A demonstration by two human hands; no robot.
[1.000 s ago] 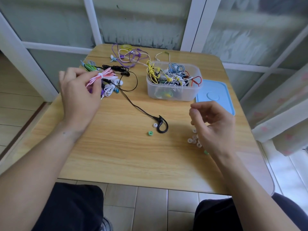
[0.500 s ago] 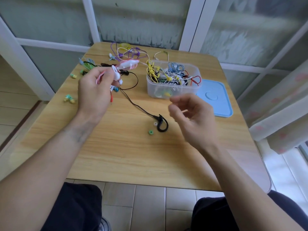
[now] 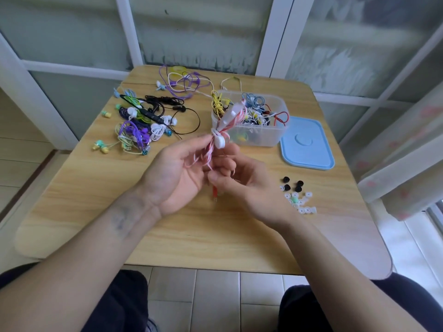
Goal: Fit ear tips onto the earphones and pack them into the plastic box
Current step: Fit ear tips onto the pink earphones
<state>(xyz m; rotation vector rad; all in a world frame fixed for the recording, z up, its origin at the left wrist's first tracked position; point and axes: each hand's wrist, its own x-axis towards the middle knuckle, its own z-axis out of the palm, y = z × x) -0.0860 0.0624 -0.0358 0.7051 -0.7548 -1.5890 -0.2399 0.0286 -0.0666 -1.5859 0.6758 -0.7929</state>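
**Pink-and-white earphones held over the tabletop, buds not yet tipped**

Held between both hands above mid-tabletop [image 3: 100,195]: one coiled pink-and-white earphone set [image 3: 221,130], just in front of the plastic box [image 3: 259,137]. Left hand [image 3: 175,173] palm up, fingers [image 3: 191,146] pinching the striped cord below the white tie. Right hand [image 3: 239,178] curled round the lower loops, fingertips [image 3: 217,179] together on the cord; the red plug hanging beneath.

Advice for the step, as judgement only: free one bud from the bundle first, keeping the coil tied; steady the bud stem with the left fingers, then fetch a tip from the loose ear tips [image 3: 298,200] with the right. Push on squarely with a slight twist until seated; soft silicone, likely to fold or slip if forced at an angle. Worth matching tip colour to the set.

Counts:
- One plastic box, open, already part-filled with coiled sets; number inside not countable.
- One blue lid [image 3: 306,144], flat beside the box.
- Black tips: four, at the near right.
- Clear tips: roughly eight, plus one greenish; overlapping, so inexact.
- Unpacked earphones [image 3: 143,121] heaped at the far left: several sets, too tangled to number.
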